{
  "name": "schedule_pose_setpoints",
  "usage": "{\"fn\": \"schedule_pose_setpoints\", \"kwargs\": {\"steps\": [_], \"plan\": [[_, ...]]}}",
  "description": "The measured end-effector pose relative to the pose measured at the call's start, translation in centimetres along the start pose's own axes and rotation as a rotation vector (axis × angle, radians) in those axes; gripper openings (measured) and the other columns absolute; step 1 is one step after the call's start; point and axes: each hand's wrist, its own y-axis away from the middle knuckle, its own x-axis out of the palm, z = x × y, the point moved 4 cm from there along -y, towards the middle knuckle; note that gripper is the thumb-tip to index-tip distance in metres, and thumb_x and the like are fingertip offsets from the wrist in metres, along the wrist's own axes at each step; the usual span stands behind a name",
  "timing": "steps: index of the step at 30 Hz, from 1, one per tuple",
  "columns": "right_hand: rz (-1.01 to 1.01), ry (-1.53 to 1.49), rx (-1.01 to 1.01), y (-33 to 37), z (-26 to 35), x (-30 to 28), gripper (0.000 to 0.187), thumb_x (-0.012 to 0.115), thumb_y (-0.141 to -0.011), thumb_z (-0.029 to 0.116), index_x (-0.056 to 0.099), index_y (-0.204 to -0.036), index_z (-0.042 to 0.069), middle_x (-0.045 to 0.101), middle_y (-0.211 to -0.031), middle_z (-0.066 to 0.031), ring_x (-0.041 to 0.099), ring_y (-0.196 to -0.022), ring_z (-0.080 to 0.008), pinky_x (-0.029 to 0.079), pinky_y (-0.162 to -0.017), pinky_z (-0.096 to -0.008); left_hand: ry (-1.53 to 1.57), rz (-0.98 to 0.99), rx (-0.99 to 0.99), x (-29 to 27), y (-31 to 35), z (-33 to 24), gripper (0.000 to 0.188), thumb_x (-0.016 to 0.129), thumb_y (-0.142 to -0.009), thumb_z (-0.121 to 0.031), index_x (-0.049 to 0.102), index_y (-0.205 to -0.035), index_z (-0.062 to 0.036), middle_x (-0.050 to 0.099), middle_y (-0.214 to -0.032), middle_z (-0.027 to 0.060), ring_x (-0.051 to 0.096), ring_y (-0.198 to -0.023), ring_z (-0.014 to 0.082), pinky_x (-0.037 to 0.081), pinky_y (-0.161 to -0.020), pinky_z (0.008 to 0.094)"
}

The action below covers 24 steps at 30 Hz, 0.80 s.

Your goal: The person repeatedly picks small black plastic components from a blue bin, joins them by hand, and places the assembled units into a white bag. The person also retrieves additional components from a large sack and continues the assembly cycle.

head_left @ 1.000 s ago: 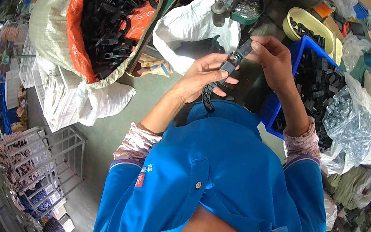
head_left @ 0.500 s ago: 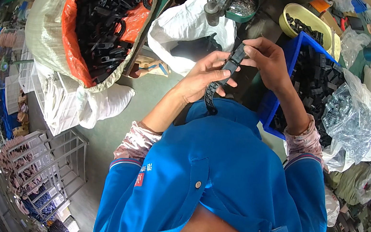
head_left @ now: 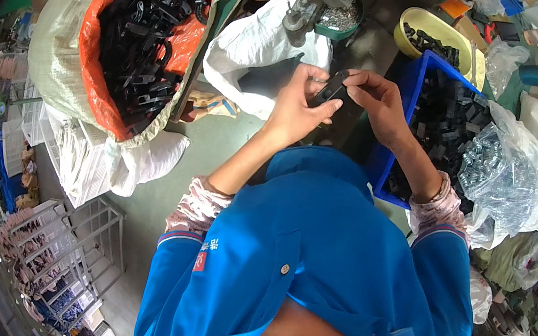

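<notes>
My left hand (head_left: 298, 106) is closed around a black plastic part (head_left: 328, 91), long and narrow, held tilted over the white sack. At its upper end, the thumb and fingers of my right hand (head_left: 378, 106) pinch together on the part. Whether the right fingertips also hold a smaller piece is too small to make out. The curved, perforated strip belonging to the part is hidden at this angle. Just right of my right hand stands a blue crate (head_left: 383, 156) full of black plastic blocks (head_left: 448, 112).
At the left, a big woven sack (head_left: 55, 50) with an orange lining holds black curved parts (head_left: 144, 43). A white sack (head_left: 237, 57) lies beyond my hands, near a green bowl of small metal pieces (head_left: 340, 19). A yellow tub (head_left: 412, 22) and a clear bag of springs (head_left: 504, 173) stand right.
My left hand has turned the black part, and its perforated strip, which hung below the hand, no longer shows. Both hands have shifted slightly left; the whole view has moved a little too.
</notes>
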Motion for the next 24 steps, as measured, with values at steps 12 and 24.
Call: {"fn": "schedule_pose_setpoints", "kwargs": {"steps": [12,24], "plan": [[-0.299,1.168,-0.32,-10.8,4.5,-16.9,0.017,0.055,-0.084,0.013,0.07,-0.089,0.007,0.069,-0.08,-0.0173,0.067,-0.068,-0.0317,0.055,-0.068,-0.0402,-0.07,-0.076,0.154,-0.6,-2.4,0.6,0.025,0.071,-0.089,-0.008,0.051,-0.075,-0.0043,0.059,-0.063,0.0006,0.055,-0.059,0.0041,0.04,-0.052,0.0206],[0.008,1.485,0.344,-13.4,-4.0,-31.2,0.021,0.074,-0.068,0.019,0.068,-0.079,0.002,0.069,-0.08,-0.018,0.067,-0.078,-0.0308,0.053,-0.07,-0.0383,0.096,-0.024,0.1,-1.6,0.1,0.4,0.028,0.065,-0.095,-0.007,0.043,-0.078,-0.0069,0.057,-0.078,0.0033,0.054,-0.06,0.0059,0.041,-0.052,0.0213]]}}
